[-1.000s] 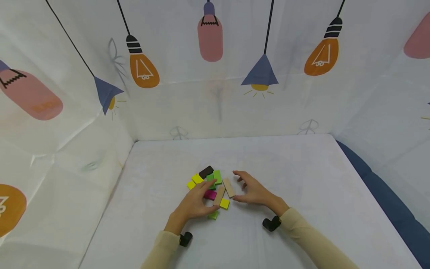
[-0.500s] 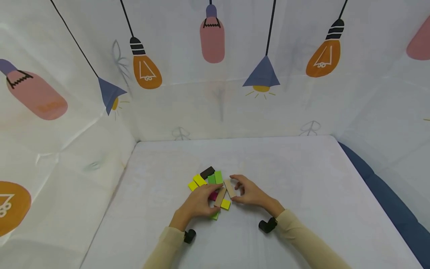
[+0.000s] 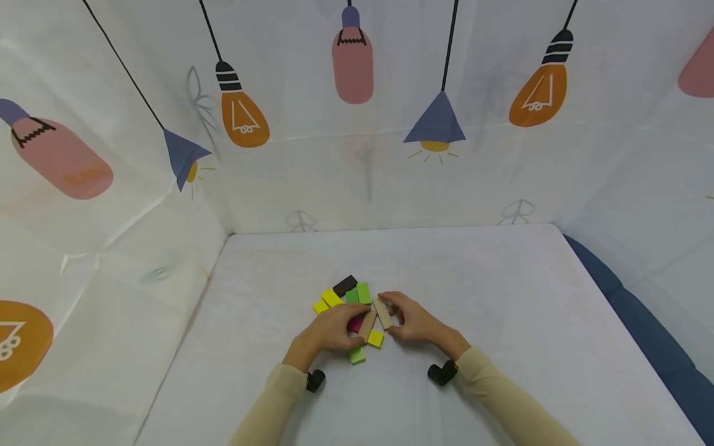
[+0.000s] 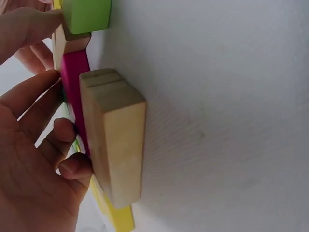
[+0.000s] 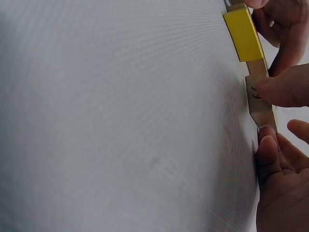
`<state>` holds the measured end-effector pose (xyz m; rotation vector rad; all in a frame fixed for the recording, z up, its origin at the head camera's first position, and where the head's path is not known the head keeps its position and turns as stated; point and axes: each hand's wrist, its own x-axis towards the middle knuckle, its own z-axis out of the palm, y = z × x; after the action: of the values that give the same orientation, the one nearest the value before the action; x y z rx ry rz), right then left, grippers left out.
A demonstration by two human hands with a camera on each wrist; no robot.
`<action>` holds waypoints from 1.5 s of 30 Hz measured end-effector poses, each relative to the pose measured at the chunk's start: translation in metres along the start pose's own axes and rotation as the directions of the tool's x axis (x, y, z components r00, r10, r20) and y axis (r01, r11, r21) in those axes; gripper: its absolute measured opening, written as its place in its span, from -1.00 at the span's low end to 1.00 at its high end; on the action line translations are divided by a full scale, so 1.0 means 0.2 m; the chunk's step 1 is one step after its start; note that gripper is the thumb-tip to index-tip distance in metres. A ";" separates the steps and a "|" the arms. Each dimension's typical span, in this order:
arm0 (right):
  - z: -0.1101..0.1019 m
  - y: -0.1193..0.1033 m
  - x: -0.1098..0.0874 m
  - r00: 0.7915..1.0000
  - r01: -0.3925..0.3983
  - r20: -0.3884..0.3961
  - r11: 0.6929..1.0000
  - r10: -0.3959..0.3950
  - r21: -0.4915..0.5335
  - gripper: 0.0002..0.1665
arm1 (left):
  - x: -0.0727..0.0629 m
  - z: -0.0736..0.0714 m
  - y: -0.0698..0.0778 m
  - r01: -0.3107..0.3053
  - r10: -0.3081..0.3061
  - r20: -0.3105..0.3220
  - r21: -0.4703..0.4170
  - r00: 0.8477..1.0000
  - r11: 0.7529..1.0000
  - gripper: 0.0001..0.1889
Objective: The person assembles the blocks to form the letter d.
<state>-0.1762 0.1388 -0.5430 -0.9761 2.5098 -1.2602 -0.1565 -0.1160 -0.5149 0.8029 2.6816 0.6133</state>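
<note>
In the head view my left hand point(image 3: 329, 328) spans a plain wooden block point(image 3: 367, 326), pinching it end to end between thumb and index finger. My right hand point(image 3: 415, 319) pinches a second, paler wooden block point(image 3: 382, 314) the same way, just to the right. The two blocks slant towards each other at their far ends. A magenta block point(image 3: 354, 324) lies partly under the left fingers. Another wooden block point(image 4: 123, 145) shows beneath the left palm in the left wrist view. In the right wrist view, dark marks show on the block end point(image 5: 254, 96) by the right thumb.
Around the hands lie a yellow block point(image 3: 375, 339), a light green block point(image 3: 357, 355), two green blocks point(image 3: 363, 292) side by side, yellow blocks point(image 3: 331, 297) and a dark brown block point(image 3: 345, 285). All rest on a white-covered table point(image 3: 474, 272), with a lamp-patterned curtain point(image 3: 334, 173) behind.
My right hand has moved left onto the paler wooden block and closed finger and thumb on its ends. My left thumb and index finger have drawn in on the other wooden block.
</note>
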 end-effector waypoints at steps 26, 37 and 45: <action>-0.05 0.01 -0.08 0.989 -0.099 -0.103 0.995 0.102 0.030 -0.10 | 0.00 -0.01 -0.02 0.039 -0.044 -0.022 -0.202 0.999 0.979 -0.20; -0.15 0.03 -0.12 0.979 -0.101 -0.169 0.992 0.113 0.074 -0.09 | 0.02 -0.03 0.01 -0.016 -0.017 -0.142 -0.231 0.990 0.973 -0.21; -0.27 0.05 -0.15 0.969 -0.129 -0.195 0.985 0.150 0.116 -0.06 | 0.07 -0.01 0.10 -0.039 -0.005 -0.193 -0.223 0.981 0.974 -0.22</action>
<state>-0.1807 0.1966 -0.5216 -0.6657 2.5775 -1.4954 -0.1603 -0.0942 -0.5054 0.7389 2.7078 1.0270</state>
